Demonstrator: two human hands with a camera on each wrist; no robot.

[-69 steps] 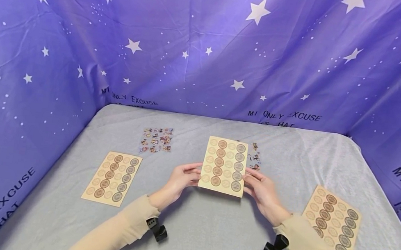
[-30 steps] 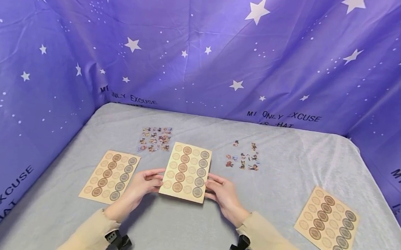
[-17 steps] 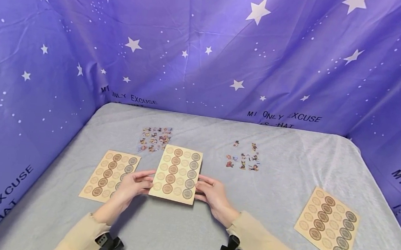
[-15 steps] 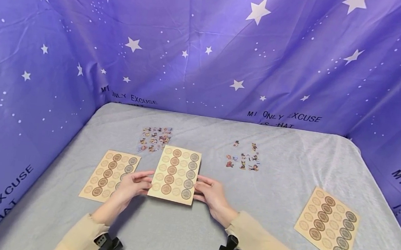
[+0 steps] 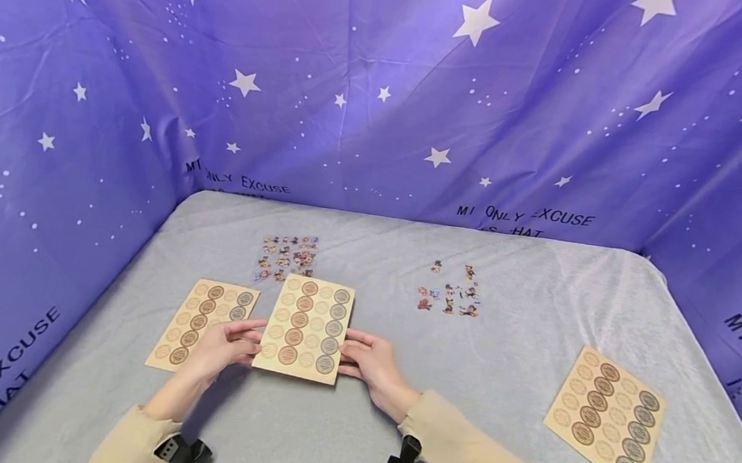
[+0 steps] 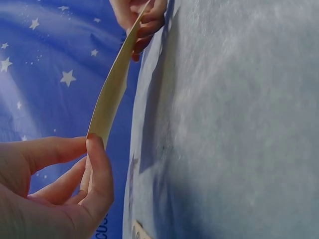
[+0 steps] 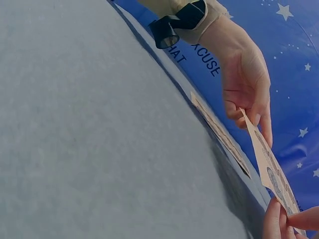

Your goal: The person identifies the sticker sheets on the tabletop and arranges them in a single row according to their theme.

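A cream sticker sheet (image 5: pixel 305 329) with columns of round brown and grey stamp-like prints is held above the table by both hands. My left hand (image 5: pixel 225 346) pinches its left edge; in the left wrist view the thumb and fingers (image 6: pixel 99 164) grip the sheet from either side. On the opposite edge my right hand (image 5: pixel 377 370) pinches it too. The right wrist view has the sheet (image 7: pixel 269 164) nearly edge-on, lifted off the cloth. A matching sticker sheet (image 5: pixel 180 324) lies flat at the left, partly covered by my left hand.
Another matching sticker sheet (image 5: pixel 604 418) lies at the right. Two transparent sheets of small cartoon stickers lie farther back, one at left (image 5: pixel 283 256) and one at right (image 5: pixel 450 290). Grey cloth (image 5: pixel 493 368) covers the table; a purple star-printed curtain (image 5: pixel 375 72) stands around it.
Both hands have carried the held sticker sheet left and nearer the body. The right-hand cartoon sheet is uncovered now, while the sheet lying at left is partly covered by the left hand.
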